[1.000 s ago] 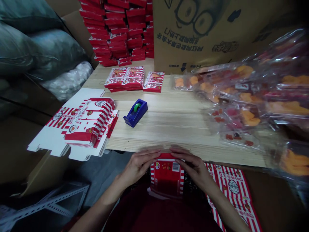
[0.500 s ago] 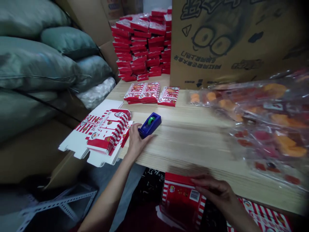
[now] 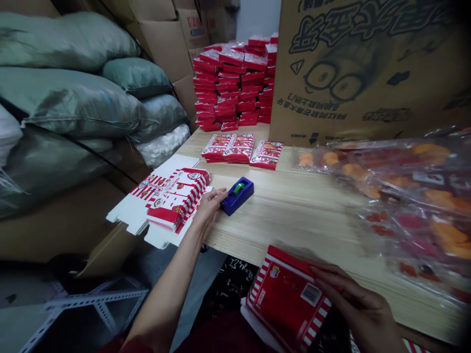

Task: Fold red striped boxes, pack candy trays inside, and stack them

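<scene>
My left hand [image 3: 211,206] reaches out over the wooden table [image 3: 294,215] and its fingers touch the near end of a blue tape dispenser [image 3: 238,195] with a green roll. The fingers are curled round that end. My right hand [image 3: 353,301] holds a red-and-white striped carton [image 3: 289,299] at the table's near edge, tilted up, fingers lying across its top right side. A pile of flat striped carton blanks [image 3: 167,198] lies just left of my left hand.
Packed red boxes [image 3: 243,147] lie in a row behind the dispenser, with a tall stack [image 3: 235,83] at the back. A big cardboard box [image 3: 368,68] stands behind. Clear bags of orange and red sweets [image 3: 405,191] cover the right. Grey sacks [image 3: 73,98] are piled on the left.
My left hand left the carton, reached to the tape dispenser and now grips its near end. My right hand alone keeps the carton, which has tilted up. The view has swung left.
</scene>
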Available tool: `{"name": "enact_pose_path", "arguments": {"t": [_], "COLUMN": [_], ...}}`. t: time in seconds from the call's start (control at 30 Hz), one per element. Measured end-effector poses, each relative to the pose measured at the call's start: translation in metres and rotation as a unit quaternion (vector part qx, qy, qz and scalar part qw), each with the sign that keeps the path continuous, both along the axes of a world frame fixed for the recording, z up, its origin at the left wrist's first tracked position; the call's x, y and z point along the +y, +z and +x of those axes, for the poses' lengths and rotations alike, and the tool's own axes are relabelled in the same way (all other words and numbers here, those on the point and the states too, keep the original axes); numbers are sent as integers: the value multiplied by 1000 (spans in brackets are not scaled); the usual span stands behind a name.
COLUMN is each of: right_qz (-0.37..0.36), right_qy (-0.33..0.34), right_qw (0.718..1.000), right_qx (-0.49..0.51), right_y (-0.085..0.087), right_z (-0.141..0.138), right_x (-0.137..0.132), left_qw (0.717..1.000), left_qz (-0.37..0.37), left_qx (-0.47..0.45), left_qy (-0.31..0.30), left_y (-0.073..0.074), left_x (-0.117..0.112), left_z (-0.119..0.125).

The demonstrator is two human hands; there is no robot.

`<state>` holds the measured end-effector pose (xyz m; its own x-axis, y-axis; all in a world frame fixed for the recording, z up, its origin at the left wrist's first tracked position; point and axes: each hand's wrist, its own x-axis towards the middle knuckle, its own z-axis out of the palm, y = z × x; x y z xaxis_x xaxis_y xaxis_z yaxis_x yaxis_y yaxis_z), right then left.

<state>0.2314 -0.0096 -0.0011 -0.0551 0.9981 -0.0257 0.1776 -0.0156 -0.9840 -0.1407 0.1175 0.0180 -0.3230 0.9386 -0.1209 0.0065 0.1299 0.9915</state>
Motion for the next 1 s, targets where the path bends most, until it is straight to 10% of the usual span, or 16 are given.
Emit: {"name": "enact_pose_path", "arguments": {"t": [0.3, 0.53, 0.7, 1.0], "right_qz": [63, 361, 389, 395], "right_qy": [-134, -150, -95, -68], "right_qw": [987, 912, 902, 907], "right_qx": [67, -125, -159, -129], "right_y": [47, 76, 76, 69], "right_z": [-9, -44, -57, -52], "right_x": [12, 19, 17, 11], "left_qw": [995, 990, 987, 976], "left_qz": [50, 125, 115, 2], "left_qx": [27, 41, -80, -179], "left_qy": [81, 51, -77, -126], "left_y": [-27, 60, 106, 64], "left_x": [-37, -75, -103, -84], "left_z": [1, 65, 142, 161]}}
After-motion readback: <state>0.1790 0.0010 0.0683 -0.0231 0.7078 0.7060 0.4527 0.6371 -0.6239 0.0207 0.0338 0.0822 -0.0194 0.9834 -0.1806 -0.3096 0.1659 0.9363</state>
